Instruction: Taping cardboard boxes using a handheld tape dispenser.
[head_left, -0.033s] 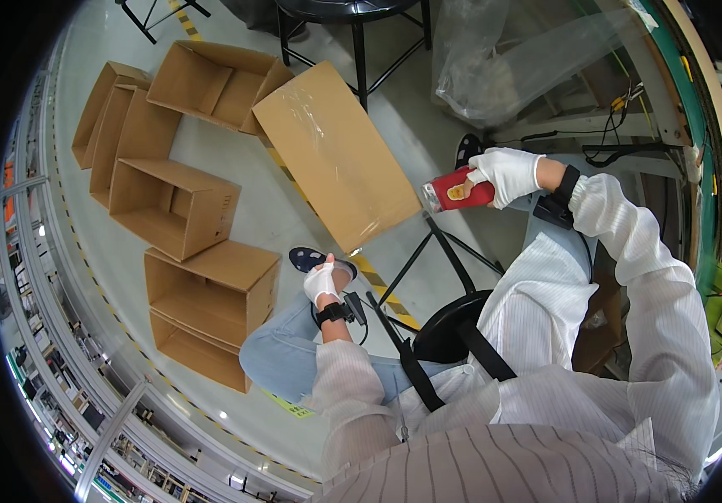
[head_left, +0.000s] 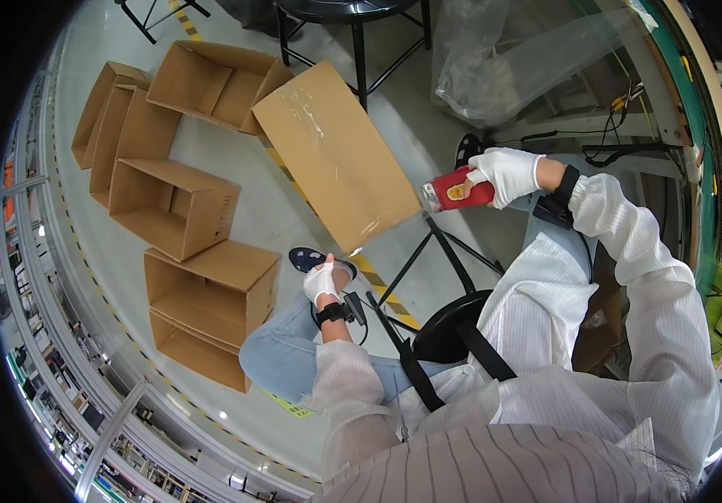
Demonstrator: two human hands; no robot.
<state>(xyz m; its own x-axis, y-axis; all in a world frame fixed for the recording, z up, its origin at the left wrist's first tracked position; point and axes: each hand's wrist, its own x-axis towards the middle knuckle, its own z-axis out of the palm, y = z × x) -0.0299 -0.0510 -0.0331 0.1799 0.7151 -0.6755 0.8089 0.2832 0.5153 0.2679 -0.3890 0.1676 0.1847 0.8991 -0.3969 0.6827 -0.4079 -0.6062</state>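
My right hand, in a white glove with bare fingertips, is closed around a red can. A yellow emblem shows on the can's side, and its silvery end points left. It is held off the floor, just right of the near corner of a taped cardboard box. My left hand, gloved the same way, is curled shut above my left shoe, near my knee. Nothing shows in its fingers, and it touches no box.
Several open cardboard boxes lie on their sides at the left. A black stool stands beyond the taped box. Clear plastic sheeting hangs at the far right, beside a workbench edge and cables. Black stool legs stand before me.
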